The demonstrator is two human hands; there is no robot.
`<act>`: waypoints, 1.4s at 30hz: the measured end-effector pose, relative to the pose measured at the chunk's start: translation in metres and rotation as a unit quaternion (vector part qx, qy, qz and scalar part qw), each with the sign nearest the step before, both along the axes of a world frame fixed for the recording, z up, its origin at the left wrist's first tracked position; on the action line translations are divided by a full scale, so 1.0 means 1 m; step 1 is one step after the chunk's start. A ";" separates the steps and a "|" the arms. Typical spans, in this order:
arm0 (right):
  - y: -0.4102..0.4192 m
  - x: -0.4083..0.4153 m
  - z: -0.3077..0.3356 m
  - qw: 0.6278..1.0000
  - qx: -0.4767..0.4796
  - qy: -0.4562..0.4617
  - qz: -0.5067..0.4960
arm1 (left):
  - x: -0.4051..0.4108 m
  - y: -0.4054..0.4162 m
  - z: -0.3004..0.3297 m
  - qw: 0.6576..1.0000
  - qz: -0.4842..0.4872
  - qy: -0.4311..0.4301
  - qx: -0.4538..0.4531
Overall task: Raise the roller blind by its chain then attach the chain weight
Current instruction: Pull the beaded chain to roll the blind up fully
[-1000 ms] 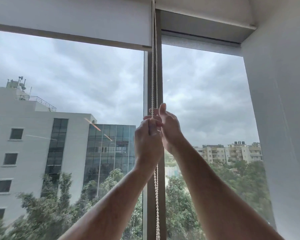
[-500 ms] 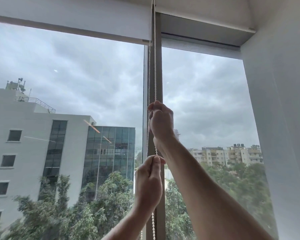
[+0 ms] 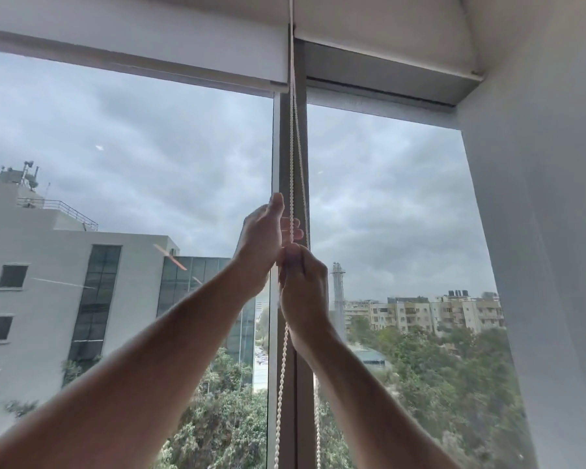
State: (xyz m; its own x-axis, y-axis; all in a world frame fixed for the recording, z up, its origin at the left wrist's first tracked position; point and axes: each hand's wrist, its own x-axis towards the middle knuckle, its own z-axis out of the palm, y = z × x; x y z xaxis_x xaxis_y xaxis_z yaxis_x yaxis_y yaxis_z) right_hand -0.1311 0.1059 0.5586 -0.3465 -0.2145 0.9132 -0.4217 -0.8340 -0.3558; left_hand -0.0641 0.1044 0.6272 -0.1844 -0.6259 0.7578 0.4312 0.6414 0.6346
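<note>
The white roller blind [image 3: 132, 38] is seen drawn up near the top of the window, its bottom bar tilted across the glass. The white beaded chain [image 3: 293, 157] is hung in two strands down the central mullion.

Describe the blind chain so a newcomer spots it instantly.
Find the dark vertical window post between the two panes. The white beaded chain hangs down its front from the ceiling, passing through both hands: left hand, right hand. Nothing else there is thin, white and beaded.
</note>
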 end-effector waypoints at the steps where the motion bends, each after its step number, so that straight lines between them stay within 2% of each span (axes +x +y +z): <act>1: 0.000 0.000 -0.001 1.000 -0.001 0.003 0.002 | -0.001 0.007 0.011 1.000 -0.015 -0.006 0.010; 6: 0.000 0.002 -0.015 1.000 0.008 0.009 0.017 | -0.009 0.026 0.041 0.999 0.015 -0.002 0.029; 10: 0.003 0.000 -0.032 0.999 0.022 0.030 0.028 | -0.016 0.032 0.023 0.991 0.130 0.025 -0.012; 12: 0.007 -0.005 -0.036 0.996 0.050 0.037 0.067 | -0.015 0.037 0.013 0.987 0.152 0.032 -0.039; 15: 0.013 -0.016 -0.031 0.978 0.103 0.037 0.176 | -0.013 0.045 0.010 0.978 0.184 0.055 -0.076; 17: 0.015 -0.023 -0.021 0.975 0.126 0.037 0.178 | -0.015 0.051 0.014 0.972 0.202 0.068 -0.095; 19: 0.018 -0.030 -0.005 0.972 0.140 -0.005 0.187 | -0.015 0.054 0.016 0.968 0.213 0.072 -0.107; 23: 0.036 -0.032 0.039 0.975 0.106 -0.063 0.186 | -0.012 0.051 0.011 0.965 0.217 0.086 -0.116; 27: 0.047 -0.019 0.076 0.974 0.118 -0.067 0.183 | -0.015 0.040 -0.016 0.967 0.206 0.090 -0.123; 33: 0.054 0.006 0.116 0.961 0.140 -0.071 0.226 | -0.018 0.028 -0.064 0.955 0.244 0.068 -0.156; 35: 0.054 0.017 0.119 0.965 0.134 -0.089 0.207 | -0.018 0.029 -0.076 0.956 0.242 0.067 -0.153; 38: 0.045 0.026 0.112 0.989 0.075 -0.075 0.104 | -0.014 0.025 -0.083 0.960 0.218 0.077 -0.157; 40: 0.038 0.028 0.101 0.998 0.033 -0.044 0.034 | -0.011 0.017 -0.087 0.971 0.179 0.055 -0.150; 42: 0.035 0.029 0.090 1.000 0.009 -0.026 0.008 | -0.007 0.009 -0.092 0.985 0.114 0.023 -0.127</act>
State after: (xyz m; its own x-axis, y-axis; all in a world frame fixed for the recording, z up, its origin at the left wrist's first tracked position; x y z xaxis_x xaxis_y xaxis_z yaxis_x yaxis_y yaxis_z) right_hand -0.1021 0.1412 0.6487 -0.3894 -0.2361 0.8903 -0.3893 -0.8338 -0.3914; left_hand -0.0710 0.1138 0.5353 -0.0229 -0.4370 0.8992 0.2825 0.8599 0.4251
